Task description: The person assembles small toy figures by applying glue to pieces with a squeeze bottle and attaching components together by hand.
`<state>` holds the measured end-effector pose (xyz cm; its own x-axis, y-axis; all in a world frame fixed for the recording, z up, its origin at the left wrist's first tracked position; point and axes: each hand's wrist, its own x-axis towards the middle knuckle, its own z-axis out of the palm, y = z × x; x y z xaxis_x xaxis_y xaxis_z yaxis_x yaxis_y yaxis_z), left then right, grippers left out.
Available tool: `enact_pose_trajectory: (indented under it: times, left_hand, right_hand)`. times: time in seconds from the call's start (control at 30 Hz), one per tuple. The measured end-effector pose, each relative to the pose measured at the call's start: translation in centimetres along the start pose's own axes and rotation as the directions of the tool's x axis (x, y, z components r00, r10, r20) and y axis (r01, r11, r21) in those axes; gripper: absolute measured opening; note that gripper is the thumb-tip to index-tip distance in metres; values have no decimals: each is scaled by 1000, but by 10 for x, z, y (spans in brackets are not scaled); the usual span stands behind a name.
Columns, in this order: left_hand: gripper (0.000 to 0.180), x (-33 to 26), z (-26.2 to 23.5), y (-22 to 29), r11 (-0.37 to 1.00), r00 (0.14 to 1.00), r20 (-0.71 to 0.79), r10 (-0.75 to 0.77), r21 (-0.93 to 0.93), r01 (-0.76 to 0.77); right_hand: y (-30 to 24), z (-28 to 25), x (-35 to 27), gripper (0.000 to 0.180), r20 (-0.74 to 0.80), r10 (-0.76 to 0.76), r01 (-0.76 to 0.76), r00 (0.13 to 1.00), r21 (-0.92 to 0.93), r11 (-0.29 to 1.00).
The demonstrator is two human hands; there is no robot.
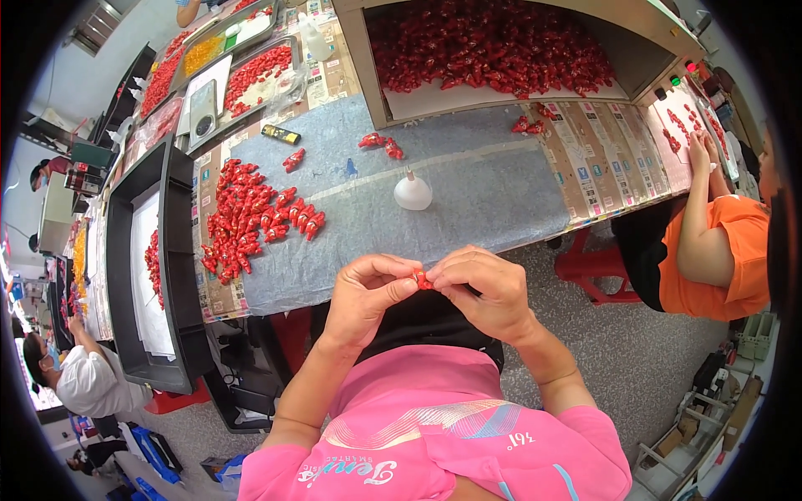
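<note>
Between my two hands, just off the table's front edge, is a small red figurine [423, 280]. My left hand [373, 294] pinches it from the left with thumb and forefinger. From the right, the fingertips of my right hand [483, 288] press on it, covering part of it. A pile of similar red figurines [251, 215] lies on the grey cloth [359, 209] to the left. A white squeeze bottle [413, 191] with a thin tip stands beyond my hands. A few more red pieces [384, 145] lie farther back.
A large open box [378, 79] full of red pieces stands at the back. A black tray [124, 275] is on the left, near a dark yellow-marked tube [281, 134] and a phone [203, 113]. A person in orange [710, 250] works at the right; red stool [593, 265] beside.
</note>
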<state>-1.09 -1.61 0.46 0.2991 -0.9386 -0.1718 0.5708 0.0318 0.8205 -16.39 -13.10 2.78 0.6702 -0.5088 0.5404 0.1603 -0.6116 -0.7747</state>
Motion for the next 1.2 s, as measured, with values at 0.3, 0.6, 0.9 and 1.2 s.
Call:
enact_pose_trajectory:
  times: [0.3,0.6,0.9,1.2]
  left_hand:
    - [19,1,2,6,992,997,70,-14,-125,23]
    - [19,-2,2,6,999,999,52,-10,-49,12]
    - [19,-1,0,7,994,994,67,83,70,-87]
    - [18,6,-11,23,976,985,57,162,137,-168]
  right_hand:
    - [-3,-5,0,22,39,186,-190,982,211,959]
    - [2,-5,-2,14,58,162,-169,985,154,974]
    - [1,-2,2,12,33,93,-96,995,109,989]
    - [13,-18,23,11,53,96,-99,994,55,994]
